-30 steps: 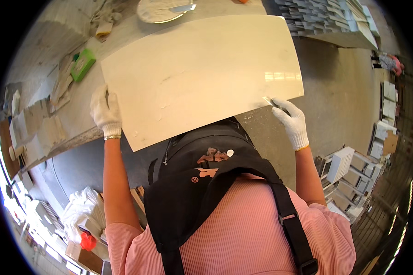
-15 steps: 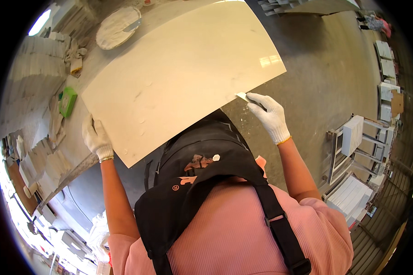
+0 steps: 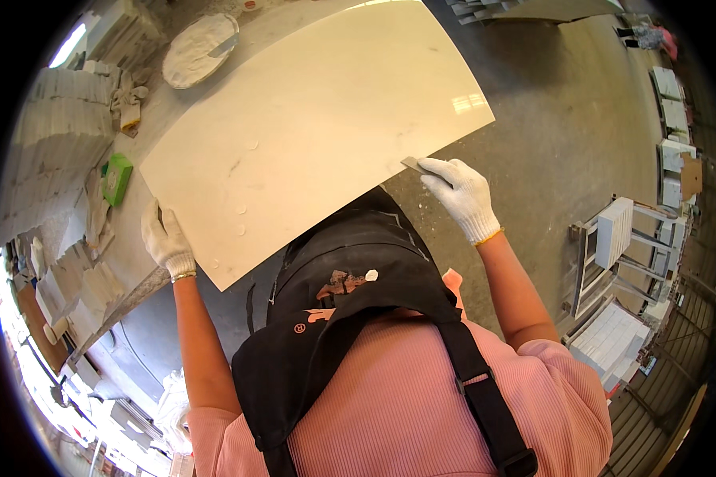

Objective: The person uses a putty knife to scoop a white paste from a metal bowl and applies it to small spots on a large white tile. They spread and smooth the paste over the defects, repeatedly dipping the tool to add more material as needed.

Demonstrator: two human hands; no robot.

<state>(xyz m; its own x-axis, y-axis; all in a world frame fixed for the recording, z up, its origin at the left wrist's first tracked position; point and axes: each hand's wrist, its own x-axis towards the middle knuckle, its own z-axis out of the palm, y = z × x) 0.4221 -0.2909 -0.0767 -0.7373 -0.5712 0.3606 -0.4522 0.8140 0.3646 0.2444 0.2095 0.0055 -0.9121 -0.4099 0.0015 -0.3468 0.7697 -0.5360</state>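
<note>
A glossy cream stone slab (image 3: 310, 119) lies tilted across the view in front of me. Several small whitish dabs (image 3: 241, 210) dot its near left part. My right hand (image 3: 460, 195), in a white knit glove, pinches a small flat scraper blade (image 3: 411, 164) at the slab's near edge; the blade's tip meets the edge. My left hand (image 3: 167, 238), gloved too, rests against the slab's left edge, fingers stretched forward and thumb slightly apart. Beyond the slab stands a round bowl (image 3: 189, 67) of white paste, with a flat grey blade (image 3: 223, 48) lying across its rim.
A green box (image 3: 117, 180) sits on the work surface at left, near a crumpled glove (image 3: 130, 115). Stacked pale tiles (image 3: 64, 135) crowd the far left. Slatted racks and a white block (image 3: 615, 233) stand on the floor at right. A person (image 3: 652, 38) is far off.
My right hand has shifted slightly left with the scraper blade, which has turned from bright to grey. My left hand stays against the edge.
</note>
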